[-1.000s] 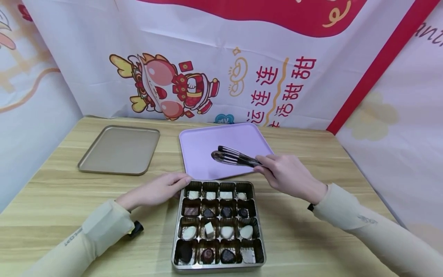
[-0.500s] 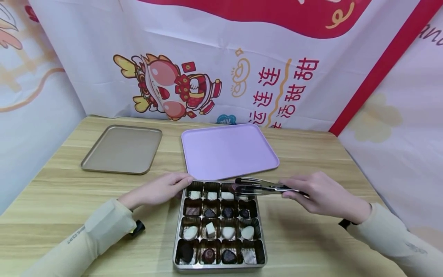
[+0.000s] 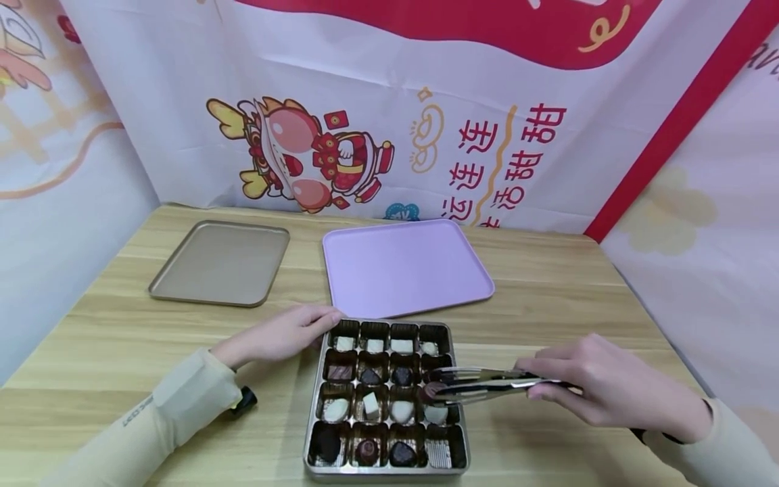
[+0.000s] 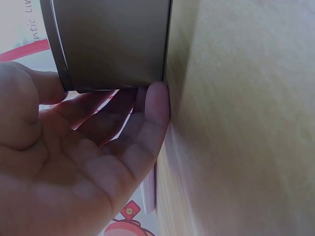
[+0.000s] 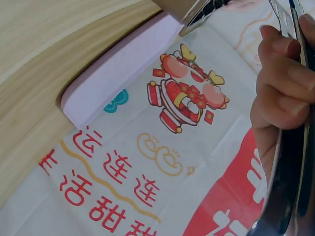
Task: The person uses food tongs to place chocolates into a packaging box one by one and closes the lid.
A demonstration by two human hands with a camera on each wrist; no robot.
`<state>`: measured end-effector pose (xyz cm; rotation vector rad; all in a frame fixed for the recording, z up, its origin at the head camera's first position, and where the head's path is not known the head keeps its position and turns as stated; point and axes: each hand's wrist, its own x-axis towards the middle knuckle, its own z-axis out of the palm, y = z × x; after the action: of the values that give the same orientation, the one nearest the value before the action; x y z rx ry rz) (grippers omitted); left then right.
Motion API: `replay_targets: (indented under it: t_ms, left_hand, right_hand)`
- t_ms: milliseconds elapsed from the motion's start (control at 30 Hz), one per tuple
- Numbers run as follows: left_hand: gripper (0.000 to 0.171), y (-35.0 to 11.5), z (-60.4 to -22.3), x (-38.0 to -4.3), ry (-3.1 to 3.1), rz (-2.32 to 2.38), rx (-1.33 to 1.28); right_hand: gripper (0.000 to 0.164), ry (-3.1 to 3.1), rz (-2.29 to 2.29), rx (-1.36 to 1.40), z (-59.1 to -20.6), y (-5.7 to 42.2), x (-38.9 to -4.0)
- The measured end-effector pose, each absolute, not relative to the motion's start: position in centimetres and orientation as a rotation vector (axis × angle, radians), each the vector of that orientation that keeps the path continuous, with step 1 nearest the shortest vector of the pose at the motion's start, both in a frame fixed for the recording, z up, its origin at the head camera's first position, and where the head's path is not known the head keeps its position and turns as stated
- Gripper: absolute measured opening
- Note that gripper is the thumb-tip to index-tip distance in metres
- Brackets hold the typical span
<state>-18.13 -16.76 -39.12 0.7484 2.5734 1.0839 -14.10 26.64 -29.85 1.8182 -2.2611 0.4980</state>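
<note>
My right hand [image 3: 599,382] grips black-and-silver serving tongs [image 3: 502,385]; their tips reach over the right side of the chocolate box [image 3: 386,475]. Between the tips sits a round brown chocolate [image 3: 433,391], above a white chocolate [image 3: 435,414] in the third row. The tongs hide most of the second row's right cell. At the box's back left corner my left hand [image 3: 286,335] holds on, thumb on the rim. In the left wrist view, its fingers [image 4: 156,105] bend round the metal wall. Dark and white chocolates lie in the box's cells.
A lilac tray [image 3: 408,267] lies right behind the box. Farther left is a bronze-coloured tray [image 3: 222,264]. A printed cloth [image 3: 341,47] hangs along the table's back edge, with more cloth at both sides.
My right hand has carried the tongs, with the brown chocolate, from over the lilac tray towards me and rightward, over the box's right cells. My left hand stays at the box corner.
</note>
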Motion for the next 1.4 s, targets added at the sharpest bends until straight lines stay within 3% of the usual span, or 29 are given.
replay_targets:
  t_ms: [500, 833, 1167, 1400]
  left_hand:
    - [0.047, -16.7, -38.9, -18.5, 2.589, 1.074, 0.771]
    - [0.044, -16.8, -38.8, -18.5, 2.592, 1.077, 0.788]
    - [0.047, -16.7, -38.9, -18.2, 2.586, 1.067, 0.763]
    - [0.047, -16.8, -39.0, -18.0, 2.58, 1.074, 0.745]
  right_hand:
    - [0.018, -2.229, 0.467, 1.94, -29.2, 26.6, -11.6]
    - [0.029, -2.289, 0.465, 1.95, -29.2, 26.4, -12.1]
    - [0.039, -2.35, 0.427, 1.659, -28.5, 26.3, -15.4]
    - [0.026, -2.531, 0.309, 1.397, -28.9, 25.6, -20.3]
